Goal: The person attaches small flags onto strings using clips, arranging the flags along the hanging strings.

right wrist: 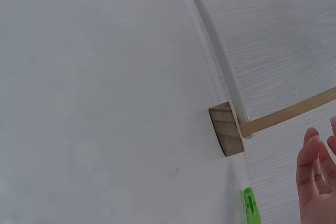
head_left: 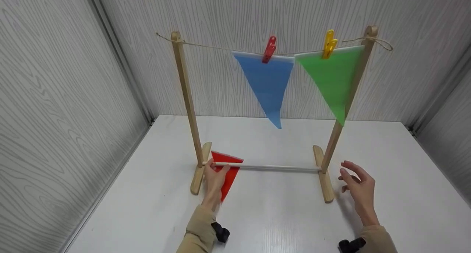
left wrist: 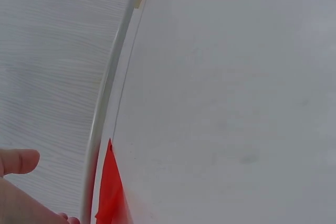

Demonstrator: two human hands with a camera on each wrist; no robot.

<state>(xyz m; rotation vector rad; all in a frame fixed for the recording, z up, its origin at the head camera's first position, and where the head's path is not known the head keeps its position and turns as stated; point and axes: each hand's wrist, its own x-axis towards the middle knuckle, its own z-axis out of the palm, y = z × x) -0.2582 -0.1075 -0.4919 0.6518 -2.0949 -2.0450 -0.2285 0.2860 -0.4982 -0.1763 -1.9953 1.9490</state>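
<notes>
Showing are three pennants [head_left: 230, 179], one by left hand [head_left: 215, 178], grip unclear; right hand [head_left: 360, 185] relaxed

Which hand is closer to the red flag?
Left. The left hand is right by the red flag, covering part of it in the head view; I can't tell if they touch. The right hand is farther away, out past the right foot.
</notes>
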